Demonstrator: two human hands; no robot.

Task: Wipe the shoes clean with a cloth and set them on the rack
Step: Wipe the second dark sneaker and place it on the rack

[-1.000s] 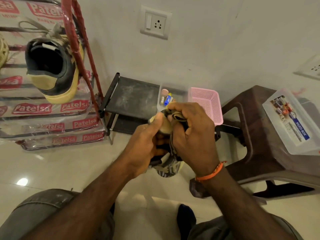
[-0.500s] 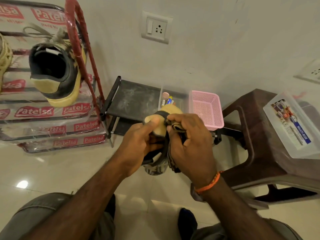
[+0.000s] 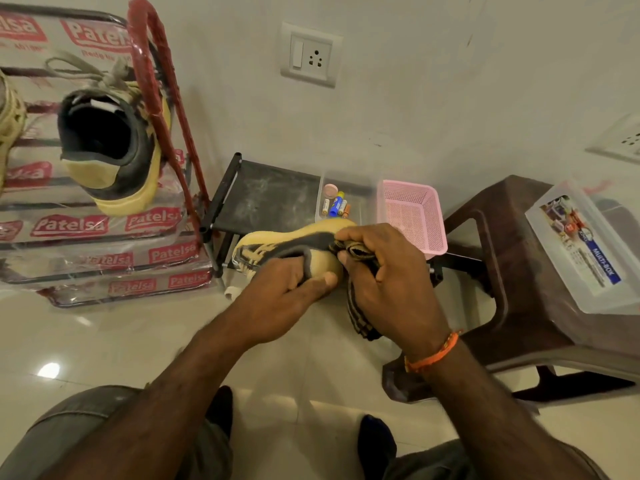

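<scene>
A yellow and black shoe (image 3: pixel 277 245) lies on its side in front of me, above the floor. My left hand (image 3: pixel 287 292) grips it at the heel, thumb along the yellow side. My right hand (image 3: pixel 388 275) holds a dark striped cloth (image 3: pixel 360 313) bunched against the shoe's heel end; the cloth's loose end hangs down below the hand. Its matching shoe (image 3: pixel 110 147) sits heel-out on the red shoe rack (image 3: pixel 152 81) at the left. Part of another yellowish shoe (image 3: pixel 8 123) shows at the left edge of the rack.
A low black stand (image 3: pixel 266 192) holds a clear box with batteries (image 3: pixel 334 202) and a pink basket (image 3: pixel 412 213). A brown plastic stool (image 3: pixel 519 271) at the right carries a clear lidded box (image 3: pixel 581 244). My knees are at the bottom, over the tiled floor (image 3: pixel 104 341).
The shoe has turned from upright between my hands to lying sideways with its toe to the left. My right hand with the cloth has stayed against the heel end.
</scene>
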